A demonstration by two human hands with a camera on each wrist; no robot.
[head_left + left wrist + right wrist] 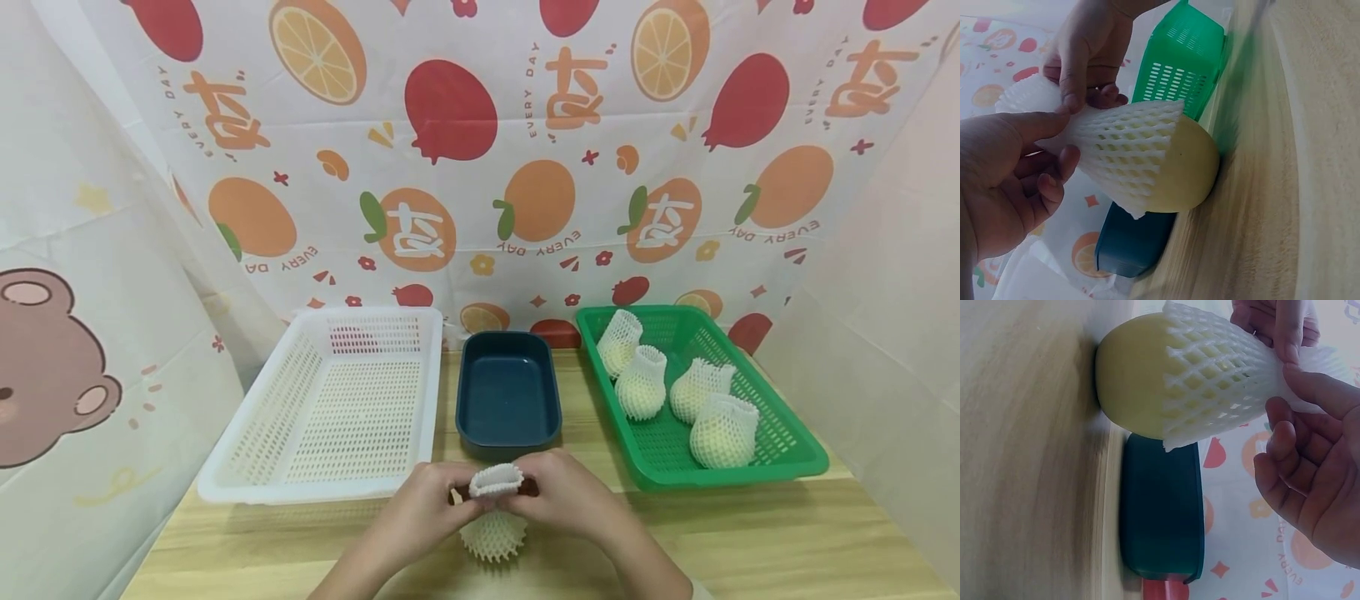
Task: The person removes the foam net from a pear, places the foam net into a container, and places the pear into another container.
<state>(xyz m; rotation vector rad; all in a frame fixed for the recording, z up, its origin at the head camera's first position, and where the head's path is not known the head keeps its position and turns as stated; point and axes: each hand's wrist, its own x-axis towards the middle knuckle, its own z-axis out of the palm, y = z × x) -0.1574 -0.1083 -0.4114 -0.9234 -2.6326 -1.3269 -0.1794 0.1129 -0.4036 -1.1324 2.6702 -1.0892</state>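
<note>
A round yellow fruit (1132, 378) stands on the wooden table at the front middle, its lower part bare. White foam netting (1125, 140) covers the upper part, narrowing to a neck above the fruit. My left hand (427, 507) pinches this neck from the left between thumb and fingers. From the right, my right hand (566, 496) pinches it too, the thumbs close together in the wrist views. The netting's open top rim (497, 479) sticks up between both hands.
Behind the hands stands a dark blue tub (510, 392). A white perforated basket (435, 400) is on the left. On the right, a green basket (787, 433) holds several netted fruits (723, 433). A fruit-print cloth (480, 208) hangs at the back.
</note>
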